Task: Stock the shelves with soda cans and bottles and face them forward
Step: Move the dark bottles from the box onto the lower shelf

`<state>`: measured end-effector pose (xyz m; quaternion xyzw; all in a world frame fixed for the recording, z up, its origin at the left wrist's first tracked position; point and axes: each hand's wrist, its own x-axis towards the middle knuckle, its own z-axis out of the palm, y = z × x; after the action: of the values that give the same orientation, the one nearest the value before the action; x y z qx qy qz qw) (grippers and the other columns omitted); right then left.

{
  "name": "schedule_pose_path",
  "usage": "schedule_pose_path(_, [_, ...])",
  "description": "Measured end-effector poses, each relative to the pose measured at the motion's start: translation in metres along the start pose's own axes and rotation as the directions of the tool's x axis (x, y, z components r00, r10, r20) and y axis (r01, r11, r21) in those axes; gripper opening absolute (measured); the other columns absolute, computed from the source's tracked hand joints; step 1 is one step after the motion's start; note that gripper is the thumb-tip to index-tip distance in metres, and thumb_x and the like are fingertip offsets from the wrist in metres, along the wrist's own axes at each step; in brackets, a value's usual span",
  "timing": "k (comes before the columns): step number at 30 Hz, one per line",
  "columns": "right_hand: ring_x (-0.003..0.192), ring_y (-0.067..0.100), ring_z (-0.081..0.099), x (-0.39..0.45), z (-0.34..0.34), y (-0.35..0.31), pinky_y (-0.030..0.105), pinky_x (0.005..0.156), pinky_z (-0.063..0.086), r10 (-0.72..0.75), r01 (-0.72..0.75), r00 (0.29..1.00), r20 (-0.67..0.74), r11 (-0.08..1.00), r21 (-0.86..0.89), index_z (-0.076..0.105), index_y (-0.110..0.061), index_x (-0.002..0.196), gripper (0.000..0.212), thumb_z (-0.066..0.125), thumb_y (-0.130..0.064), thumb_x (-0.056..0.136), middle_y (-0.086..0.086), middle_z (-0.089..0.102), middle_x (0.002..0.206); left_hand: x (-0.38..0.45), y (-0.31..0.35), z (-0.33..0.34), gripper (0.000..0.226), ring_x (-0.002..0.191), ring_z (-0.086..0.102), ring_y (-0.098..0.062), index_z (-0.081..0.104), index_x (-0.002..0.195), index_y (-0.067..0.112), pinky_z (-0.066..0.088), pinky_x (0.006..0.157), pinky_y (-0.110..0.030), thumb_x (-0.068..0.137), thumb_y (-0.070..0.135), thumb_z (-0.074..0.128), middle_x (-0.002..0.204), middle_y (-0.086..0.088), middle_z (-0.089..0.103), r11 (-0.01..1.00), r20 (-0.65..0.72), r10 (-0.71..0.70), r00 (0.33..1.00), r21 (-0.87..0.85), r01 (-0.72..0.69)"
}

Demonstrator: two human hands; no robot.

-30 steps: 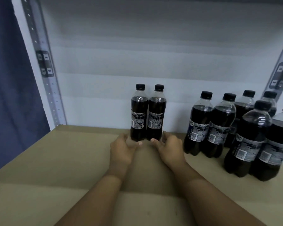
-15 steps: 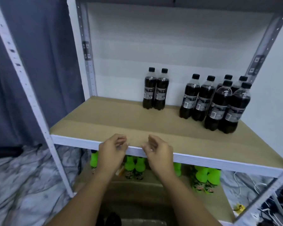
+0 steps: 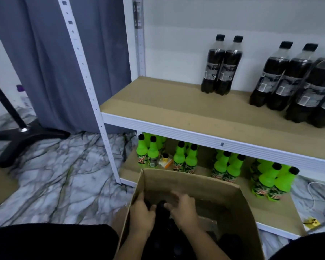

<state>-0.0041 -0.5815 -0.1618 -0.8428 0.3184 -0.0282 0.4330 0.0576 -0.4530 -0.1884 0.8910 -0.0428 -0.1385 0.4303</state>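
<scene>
Both hands down inside open brown cardboard box (image 3: 191, 182) on marble-pattern floor. Left hand (image 3: 142, 212) curled round black cap of dark bottle (image 3: 162, 208) in box, thumb against it. Right hand (image 3: 183, 207) half curled over same dark bottle tops, fingers blurred; can't tell if gripping. Pair of small dark cola bottles with black caps (image 3: 220, 64) upright at back of tan upper shelf (image 3: 158, 107), touching each other; larger dark bottle group (image 3: 296, 81) well apart to right. Green soda bottles (image 3: 184, 158) on lower shelf behind box. Half a second ago hands at upper shelf edge, empty; now dropped into box, view tilted down and left.
</scene>
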Motion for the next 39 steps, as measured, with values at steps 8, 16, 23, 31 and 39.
schedule_pose_path(8, [0.116,0.012,0.064,0.016,0.031,0.029,0.02,0.093,0.046,-0.04,0.05,0.993,0.108,0.994,-0.092,0.068,-0.021,0.128,0.048,0.081,-0.03,0.082,-0.002,0.071,0.122,0.002,-0.019,0.028,0.039,0.115,0.063,-0.037,0.064,0.127,0.01,0.049,0.095,-0.039,0.091,0.018,0.073,0.119,-0.021,0.069,0.986,-0.198,-0.164,0.966,-0.019,0.164])
schedule_pose_path(16, [0.085,0.007,0.069,0.019,0.044,0.031,0.031,0.076,0.053,-0.131,0.133,0.991,0.036,0.989,-0.065,0.071,-0.024,0.094,0.017,0.078,-0.026,0.078,-0.006,0.076,0.089,0.005,-0.022,0.031,0.033,0.103,0.069,-0.038,0.068,0.126,0.016,0.044,0.074,-0.031,0.094,0.025,0.071,0.107,-0.021,0.074,0.992,-0.266,-0.127,0.956,-0.009,0.129])
schedule_pose_path(23, [0.099,0.003,0.066,0.011,0.031,0.029,0.014,0.083,0.047,-0.124,0.126,0.992,-0.036,0.991,0.036,0.073,-0.031,0.114,0.032,0.079,-0.026,0.083,-0.012,0.074,0.106,-0.002,-0.012,0.026,0.033,0.092,0.071,-0.037,0.069,0.124,0.015,0.051,0.072,-0.035,0.095,0.029,0.07,0.1,-0.017,0.076,0.999,-0.299,0.043,0.953,-0.004,-0.046])
schedule_pose_path(31, [0.092,-0.003,0.069,-0.001,-0.032,-0.013,0.024,0.086,0.055,-0.186,0.23,0.944,-0.272,0.963,0.14,0.076,-0.026,0.111,0.031,0.082,-0.03,0.08,-0.016,0.076,0.097,-0.01,0.059,-0.011,0.03,0.091,0.07,-0.031,0.069,0.12,0.023,0.052,0.07,-0.037,0.095,0.039,0.067,0.099,-0.006,0.076,0.943,-0.337,0.291,0.895,-0.058,-0.329])
schedule_pose_path(39, [0.083,0.003,0.071,-0.021,-0.136,-0.081,0.04,0.082,0.058,-0.283,0.387,0.853,-0.439,0.907,0.168,0.074,-0.018,0.094,0.017,0.083,-0.02,0.079,-0.021,0.073,0.078,-0.018,0.178,-0.065,0.032,0.087,0.072,-0.021,0.074,0.114,0.023,0.058,0.076,-0.04,0.091,0.044,0.072,0.089,-0.002,0.077,0.799,-0.369,0.516,0.773,-0.119,-0.59])
